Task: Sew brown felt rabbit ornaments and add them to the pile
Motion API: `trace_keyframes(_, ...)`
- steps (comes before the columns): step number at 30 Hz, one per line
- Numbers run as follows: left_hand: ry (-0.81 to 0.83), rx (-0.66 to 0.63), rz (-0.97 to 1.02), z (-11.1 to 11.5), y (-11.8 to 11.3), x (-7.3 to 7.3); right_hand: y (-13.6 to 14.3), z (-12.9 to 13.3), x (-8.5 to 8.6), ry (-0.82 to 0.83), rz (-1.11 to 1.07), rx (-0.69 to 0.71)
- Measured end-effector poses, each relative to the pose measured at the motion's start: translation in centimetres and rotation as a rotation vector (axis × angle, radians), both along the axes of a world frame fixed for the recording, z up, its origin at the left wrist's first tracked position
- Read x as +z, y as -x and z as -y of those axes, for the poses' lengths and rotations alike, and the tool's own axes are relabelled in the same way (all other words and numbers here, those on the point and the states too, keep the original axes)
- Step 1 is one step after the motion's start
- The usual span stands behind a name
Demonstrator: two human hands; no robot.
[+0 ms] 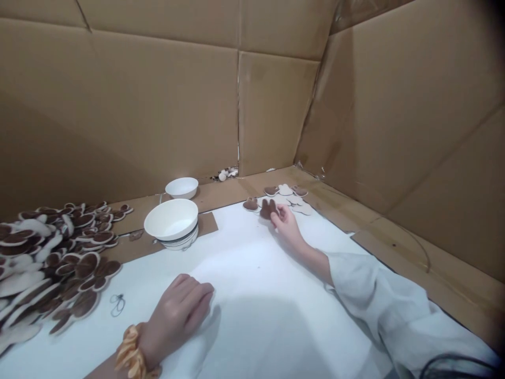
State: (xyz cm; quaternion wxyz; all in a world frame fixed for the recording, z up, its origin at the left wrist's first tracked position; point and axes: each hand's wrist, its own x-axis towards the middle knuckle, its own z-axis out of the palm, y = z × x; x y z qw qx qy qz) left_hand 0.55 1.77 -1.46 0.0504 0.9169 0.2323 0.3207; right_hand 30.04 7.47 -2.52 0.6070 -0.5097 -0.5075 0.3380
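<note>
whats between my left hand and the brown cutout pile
In the head view, a small tangle of thin dark cord lies between the left hand and the pile.

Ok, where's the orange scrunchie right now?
In the head view, the orange scrunchie is around the left wrist, at the bottom edge, just below the left hand.

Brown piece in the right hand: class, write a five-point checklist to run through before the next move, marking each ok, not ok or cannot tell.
1. Right hand grips the brown piece: ok.
2. Left hand empty: cannot tell, fingers curled.
3. Large bowl upright: ok.
4. White sheet free of the dark cord: not ok, it lies there.
5. Heap on the left neatly stacked: not ok, jumbled.
</note>
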Motion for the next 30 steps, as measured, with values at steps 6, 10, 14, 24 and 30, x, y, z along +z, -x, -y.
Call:
trace_keyframes(6,0.466,0.307,0.061,0.5,-1.0,0.0,4.9,3.6,0.9,0.157,-0.081,0.326)
trace_keyframes(10,0.791,0.394,0.211,-0.1,-2.5,-0.2,6.2,4.4,0.9,0.200,0.037,0.431)
trace_keyframes(14,0.937,0.307,0.399,-1.0,-4.1,-0.4,6.8,4.7,0.7,0.230,0.156,0.545)
trace_keyframes(24,1.033,0.250,0.509,-2.5,-6.1,-1.1,8.0,4.9,1.1,0.241,-0.009,0.504)
trace_keyframes(30,1.035,0.412,0.340,-2.5,-6.0,-0.4,7.3,5.0,0.5,0.090,0.419,0.248)
